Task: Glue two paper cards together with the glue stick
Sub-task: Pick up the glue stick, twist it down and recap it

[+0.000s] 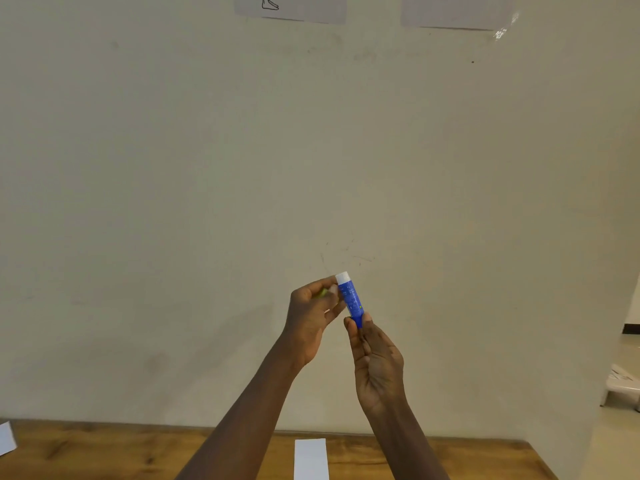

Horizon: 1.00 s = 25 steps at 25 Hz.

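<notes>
A blue glue stick (350,297) with a white top is held upright in the air in front of the wall. My right hand (375,362) pinches its lower end between thumb and fingers. My left hand (313,315) touches the upper part of the tube with its fingertips, and something yellow-green shows inside that hand. A white paper card (310,459) lies on the wooden table (104,452) below my arms. A second white card (6,438) shows partly at the left edge of the table.
A plain beige wall (311,150) fills most of the view, with two paper sheets (291,6) stuck near the top. A white stool (623,386) stands on the floor at the far right, past the table's right end.
</notes>
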Each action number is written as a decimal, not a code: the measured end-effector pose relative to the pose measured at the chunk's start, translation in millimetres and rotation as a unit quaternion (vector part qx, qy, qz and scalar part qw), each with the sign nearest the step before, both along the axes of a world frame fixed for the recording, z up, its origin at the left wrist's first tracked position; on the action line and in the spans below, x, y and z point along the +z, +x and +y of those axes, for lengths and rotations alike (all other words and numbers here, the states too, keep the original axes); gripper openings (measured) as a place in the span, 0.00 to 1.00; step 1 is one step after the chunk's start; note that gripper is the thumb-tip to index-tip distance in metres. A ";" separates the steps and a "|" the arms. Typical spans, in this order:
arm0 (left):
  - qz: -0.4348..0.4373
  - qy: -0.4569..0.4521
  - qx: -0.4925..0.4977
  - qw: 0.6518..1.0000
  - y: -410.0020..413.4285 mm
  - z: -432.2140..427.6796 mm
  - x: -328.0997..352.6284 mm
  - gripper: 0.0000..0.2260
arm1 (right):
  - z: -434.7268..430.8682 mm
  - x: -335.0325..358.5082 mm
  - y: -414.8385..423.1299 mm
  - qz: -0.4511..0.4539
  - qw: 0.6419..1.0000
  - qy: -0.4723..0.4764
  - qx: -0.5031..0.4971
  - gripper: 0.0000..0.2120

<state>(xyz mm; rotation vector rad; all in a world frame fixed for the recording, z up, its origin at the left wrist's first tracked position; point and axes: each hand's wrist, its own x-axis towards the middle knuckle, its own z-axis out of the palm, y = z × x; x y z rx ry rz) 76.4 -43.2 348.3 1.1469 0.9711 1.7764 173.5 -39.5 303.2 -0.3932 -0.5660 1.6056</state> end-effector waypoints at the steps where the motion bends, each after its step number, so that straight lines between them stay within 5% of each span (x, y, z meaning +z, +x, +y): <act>1: -0.064 0.005 -0.028 0.998 -4.2 0.3 2.0 0.13 | 0.2 -1.2 2.8 0.011 1.000 0.000 0.008 0.06; 4: -0.154 0.028 -0.072 0.985 -14.7 2.4 8.0 0.16 | -0.8 -6.4 6.4 -0.014 1.000 0.000 0.022 0.05; 11: 0.078 -0.010 -0.064 0.995 -16.4 -0.3 14.1 0.15 | -3.7 -5.5 3.1 -0.096 0.994 0.051 -0.030 0.05; 21: 0.095 0.010 -0.034 0.995 -13.4 6.3 -1.6 0.16 | -0.3 -19.0 -2.9 -0.129 0.983 0.110 -0.073 0.03; 23: 0.112 -0.003 -0.048 0.993 -16.3 11.1 -7.0 0.16 | 6.5 -22.9 1.4 -0.244 0.953 0.171 -0.063 0.06; 25: 0.148 -0.021 -0.052 0.987 -15.2 17.2 -19.1 0.17 | 17.4 -29.2 3.1 -0.446 0.856 0.251 -0.072 0.13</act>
